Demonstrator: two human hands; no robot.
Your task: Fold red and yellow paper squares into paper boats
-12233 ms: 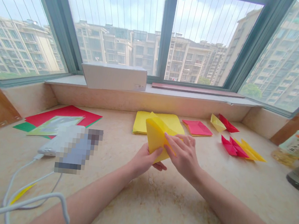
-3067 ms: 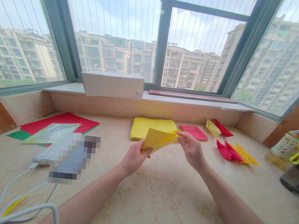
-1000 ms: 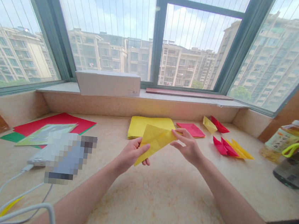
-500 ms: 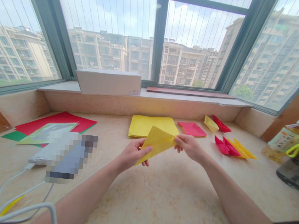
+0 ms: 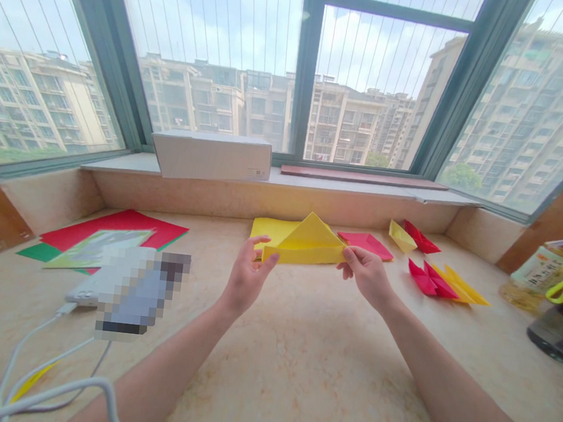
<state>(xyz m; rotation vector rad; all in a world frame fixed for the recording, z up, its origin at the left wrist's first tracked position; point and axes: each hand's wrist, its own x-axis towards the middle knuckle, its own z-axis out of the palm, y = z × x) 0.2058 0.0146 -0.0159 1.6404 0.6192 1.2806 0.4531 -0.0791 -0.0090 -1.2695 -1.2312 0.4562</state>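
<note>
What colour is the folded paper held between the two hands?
The folded paper is yellow; it shows best in the head view, the only one.

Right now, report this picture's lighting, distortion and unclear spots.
Head view: daylight through the windows, soft shadows on the counter; head view: side frames lean, suggesting wide-angle stretch; head view: a pixelated patch covers part of the white device; head view: buildings look hazy, while the folded yellow paper between left hand and right hand reads clearly.

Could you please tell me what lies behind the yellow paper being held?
Yellow sheets show behind the held paper, mostly at its left; the part it covers cannot be seen.
</note>
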